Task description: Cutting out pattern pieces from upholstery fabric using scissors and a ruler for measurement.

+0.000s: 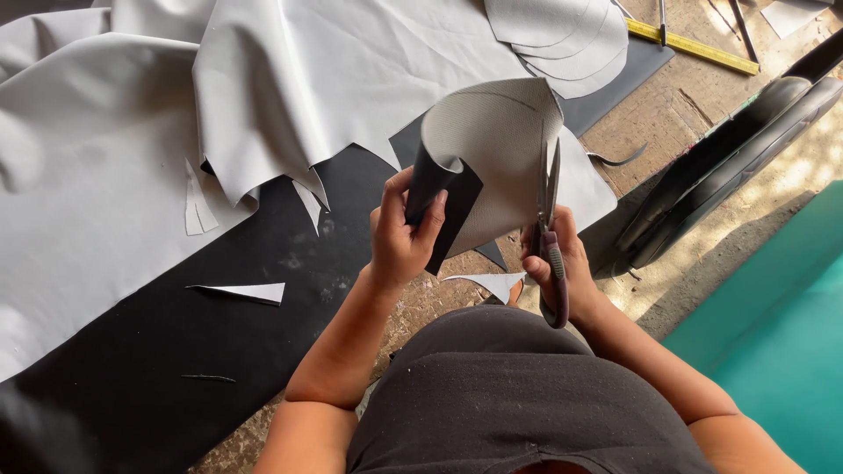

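Note:
My left hand (401, 230) grips a curled piece of material (492, 132), black on one face and pale grey woven on the other, held up in front of me. My right hand (559, 263) holds a pair of scissors (548, 230) with dark handles, blades pointing up along the right edge of that piece. A small pale triangular offcut (492, 283) lies just below, between my hands.
Large pale grey sheets (290, 79) lie over a black sheet (176, 351) on the worn surface. A stack of rounded cut pieces (571, 39) sits at the top, beside a yellow ruler (694, 46). Offcuts (250, 291) are scattered. Black curved parts (729, 167) lie right, a teal surface (781, 333) beyond.

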